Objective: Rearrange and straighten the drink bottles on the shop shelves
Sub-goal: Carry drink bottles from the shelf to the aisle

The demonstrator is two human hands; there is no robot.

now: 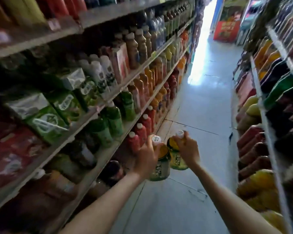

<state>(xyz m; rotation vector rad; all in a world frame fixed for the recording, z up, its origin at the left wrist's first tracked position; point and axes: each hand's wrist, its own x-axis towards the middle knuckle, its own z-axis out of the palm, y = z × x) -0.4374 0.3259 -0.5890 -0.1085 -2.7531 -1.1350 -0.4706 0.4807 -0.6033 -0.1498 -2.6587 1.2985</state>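
Two yellow-green drink bottles with white caps hang in the aisle in front of me. My left hand grips the neck of the nearer bottle. My right hand grips the neck of the second bottle, just to the right of the first. Both bottles are upright, close together, held above the floor beside the lower left shelf. A row of red bottles with white caps stands on that shelf right by my left hand.
Left shelving holds green bottles, green cartons, white bottles and orange bottles. Right shelving is packed with red, yellow and dark bottles. A narrow tiled aisle runs ahead to a bright doorway.
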